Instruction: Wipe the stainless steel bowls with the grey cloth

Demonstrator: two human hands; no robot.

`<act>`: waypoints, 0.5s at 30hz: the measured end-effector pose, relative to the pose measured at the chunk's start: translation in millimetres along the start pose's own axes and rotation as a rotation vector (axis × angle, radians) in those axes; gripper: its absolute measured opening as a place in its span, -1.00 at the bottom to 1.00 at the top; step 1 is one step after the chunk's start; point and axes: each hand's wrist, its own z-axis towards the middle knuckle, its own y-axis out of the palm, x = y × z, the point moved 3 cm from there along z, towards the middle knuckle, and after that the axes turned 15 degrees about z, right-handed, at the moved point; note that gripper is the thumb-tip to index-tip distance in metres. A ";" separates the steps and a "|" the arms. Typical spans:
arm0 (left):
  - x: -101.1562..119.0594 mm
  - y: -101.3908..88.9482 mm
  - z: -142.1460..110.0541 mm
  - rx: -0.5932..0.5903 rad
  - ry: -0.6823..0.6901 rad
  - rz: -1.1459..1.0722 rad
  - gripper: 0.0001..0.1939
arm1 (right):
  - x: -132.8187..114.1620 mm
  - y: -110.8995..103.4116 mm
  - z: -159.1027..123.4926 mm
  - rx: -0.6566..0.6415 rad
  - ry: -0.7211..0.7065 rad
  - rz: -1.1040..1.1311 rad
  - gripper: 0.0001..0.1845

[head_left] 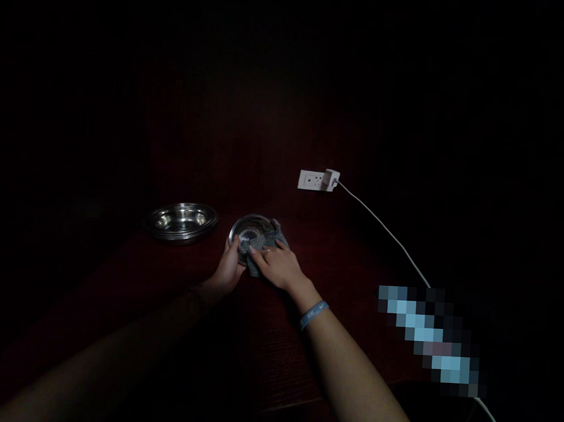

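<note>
A small stainless steel bowl (249, 230) stands tilted on the dark red wooden table (275, 336), gripped at its near rim by my left hand (226, 268). My right hand (279, 265) lies flat over a grey cloth (271, 241), pressing it against the bowl. The cloth drapes over the bowl's right side and hangs below it between my hands. A blue wristband (313, 315) circles my right wrist. Part of the bowl's inside is hidden by the cloth and fingers.
A stack of steel bowls (181, 223) sits to the left. A white wall socket (311, 180) holds a plug-in charger (331, 179), and its white cable (385, 232) runs down to the right, past a pixelated blurred patch (429, 338).
</note>
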 end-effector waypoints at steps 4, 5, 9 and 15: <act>10.6 10.7 -15.0 0.035 -0.015 0.005 -0.64 | 9.6 2.9 -3.2 0.051 -0.009 -0.146 -0.52; 12.2 12.4 -17.2 0.038 -0.020 0.008 -0.64 | 12.9 4.1 -4.3 0.067 -0.008 -0.165 -0.51; 12.4 13.7 -17.9 0.028 -0.027 0.015 -0.65 | 26.4 9.6 -7.1 0.111 0.031 -0.161 -0.44; 2.4 7.1 -6.7 -0.057 -0.041 -0.037 -0.60 | 33.6 11.2 -3.2 0.148 0.125 -0.061 -0.28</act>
